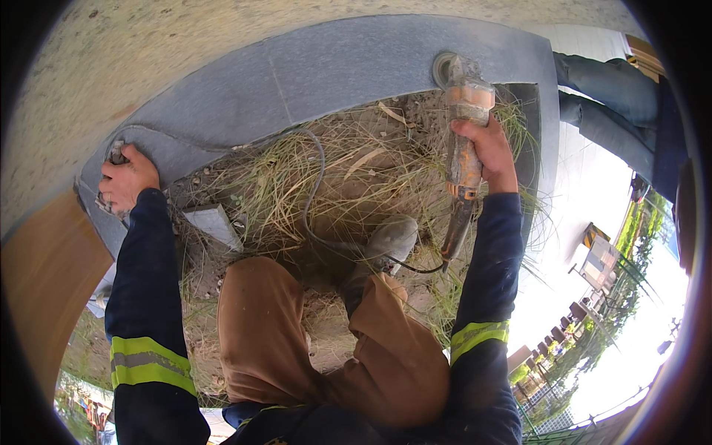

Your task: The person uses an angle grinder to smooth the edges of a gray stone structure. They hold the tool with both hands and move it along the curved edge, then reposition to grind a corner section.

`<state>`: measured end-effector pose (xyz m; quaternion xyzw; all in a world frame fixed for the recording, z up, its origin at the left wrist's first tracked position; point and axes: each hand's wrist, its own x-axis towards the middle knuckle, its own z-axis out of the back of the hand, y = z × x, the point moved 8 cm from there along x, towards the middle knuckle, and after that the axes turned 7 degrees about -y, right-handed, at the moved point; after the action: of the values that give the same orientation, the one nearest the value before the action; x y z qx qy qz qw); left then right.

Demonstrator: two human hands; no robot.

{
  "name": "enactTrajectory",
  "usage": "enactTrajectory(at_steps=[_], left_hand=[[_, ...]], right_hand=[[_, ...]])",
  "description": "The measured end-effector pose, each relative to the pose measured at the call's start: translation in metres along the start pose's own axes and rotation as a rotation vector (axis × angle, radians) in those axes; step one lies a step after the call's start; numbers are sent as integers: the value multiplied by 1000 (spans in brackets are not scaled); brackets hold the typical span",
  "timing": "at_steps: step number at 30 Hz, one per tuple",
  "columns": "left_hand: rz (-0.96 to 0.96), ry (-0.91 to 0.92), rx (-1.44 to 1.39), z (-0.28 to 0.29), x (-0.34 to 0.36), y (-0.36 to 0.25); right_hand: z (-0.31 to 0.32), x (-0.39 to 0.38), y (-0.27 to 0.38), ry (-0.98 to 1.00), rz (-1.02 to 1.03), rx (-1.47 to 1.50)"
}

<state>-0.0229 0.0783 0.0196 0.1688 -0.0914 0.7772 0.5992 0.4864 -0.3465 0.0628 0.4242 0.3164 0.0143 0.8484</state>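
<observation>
My right hand [489,152] is wrapped round the body of a dusty orange angle grinder [467,167]. The grinder's head points away from me, and its round disc [443,70] lies over the grey stone slab [356,63]; whether it touches is not clear. Its cable runs from the rear end back towards my boot. At the slab's far left end, my left hand [132,178] is closed over a dusty grey object [116,153], mostly hidden under the fingers, so its kind does not show.
A grey cable [320,174] crosses dry grass and soil [348,148] between slab and boot [391,239]. A loose stone piece [213,226] lies near my left forearm. A rough beige wall [222,33] rises behind the slab. At right stands another person in jeans [612,93].
</observation>
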Motion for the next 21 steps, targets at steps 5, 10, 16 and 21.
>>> enactTrajectory(at_steps=[5, 10, 16, 21], left_hand=[[7, -10, 10, 0, 4, 2], [7, -13, 1, 1, -1, -2], [2, -16, 6, 1, 0, 1], [1, -11, -8, 1, -2, -1]], right_hand=[[-24, 1, 16, 68, 44, -74], [-6, 29, 36, -56, -2, -56], [-19, 45, 53, -40, 43, -68], [-15, 55, 51, -52, 7, -24]])
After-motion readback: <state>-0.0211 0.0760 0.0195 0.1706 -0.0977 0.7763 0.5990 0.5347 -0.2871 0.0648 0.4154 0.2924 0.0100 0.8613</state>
